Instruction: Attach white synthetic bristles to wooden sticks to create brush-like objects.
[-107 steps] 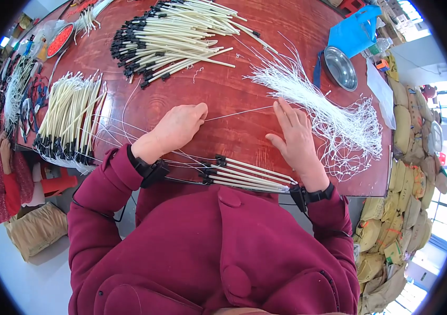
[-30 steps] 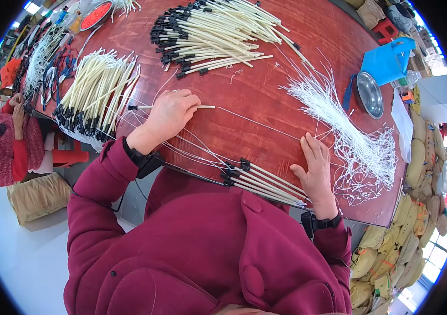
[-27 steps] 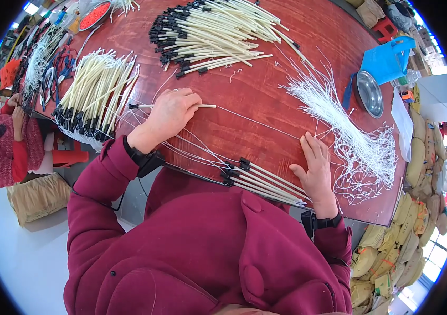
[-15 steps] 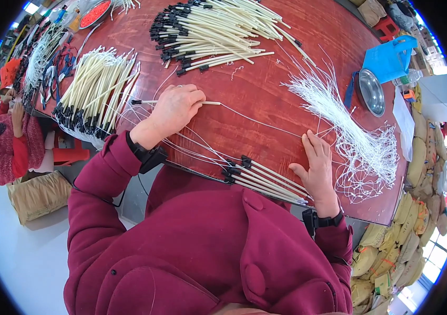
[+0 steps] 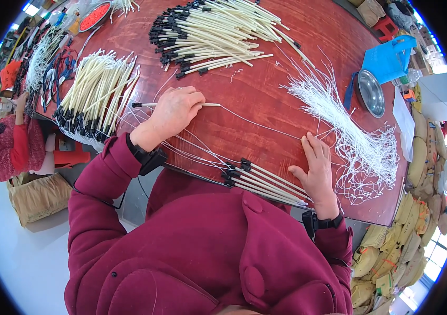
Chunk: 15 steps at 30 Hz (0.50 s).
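My left hand [image 5: 175, 113] is closed around a thin cream rod [image 5: 211, 105] with a black end piece [image 5: 137, 105] sticking out to the left. From the rod's right end a white string [image 5: 257, 122] runs across to my right fingertips. My right hand [image 5: 316, 165] rests on the table, fingers stretched out and thumb apart, with the string at its index fingertip. Whether that fingertip presses on the string I cannot tell. Several rods with black ends [image 5: 268, 181] lie beside my right hand along the near table edge, and loose strings trail left from them.
A big pile of rods [image 5: 218, 34] lies at the back of the red table [image 5: 265, 89], and another bundle [image 5: 97, 89] at left. A heap of white strings [image 5: 360, 136], a metal bowl [image 5: 371, 93] and a blue container [image 5: 389, 59] are at right. A co-worker [image 5: 13, 142] sits at far left.
My hands, the rod and the string keep nearly the same places. At far left the co-worker's hand has moved up a little.
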Available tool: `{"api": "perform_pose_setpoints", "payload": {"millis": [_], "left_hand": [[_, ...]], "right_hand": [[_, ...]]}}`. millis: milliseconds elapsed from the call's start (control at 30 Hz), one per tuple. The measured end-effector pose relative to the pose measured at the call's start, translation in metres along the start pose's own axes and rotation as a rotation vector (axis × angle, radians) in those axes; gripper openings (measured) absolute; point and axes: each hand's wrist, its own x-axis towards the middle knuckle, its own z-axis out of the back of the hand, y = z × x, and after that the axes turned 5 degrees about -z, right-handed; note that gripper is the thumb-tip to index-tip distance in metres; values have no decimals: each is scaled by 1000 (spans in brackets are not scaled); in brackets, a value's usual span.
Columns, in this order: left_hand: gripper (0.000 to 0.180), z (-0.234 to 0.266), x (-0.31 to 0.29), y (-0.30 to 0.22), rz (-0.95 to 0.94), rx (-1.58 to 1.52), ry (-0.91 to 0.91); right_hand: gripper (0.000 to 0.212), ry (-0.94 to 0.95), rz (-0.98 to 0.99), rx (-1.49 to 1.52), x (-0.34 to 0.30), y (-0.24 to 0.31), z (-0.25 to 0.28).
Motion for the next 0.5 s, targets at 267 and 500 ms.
{"api": "perform_pose_setpoints", "payload": {"millis": [267,500], "left_hand": [[5,-4,3,2,-88,52,-37],[4,-2,7,-7,-232,201,84]], "right_hand": [[88,14,-7,4,2,6,4],[95,24,-11,-65,1,8,0]]}}
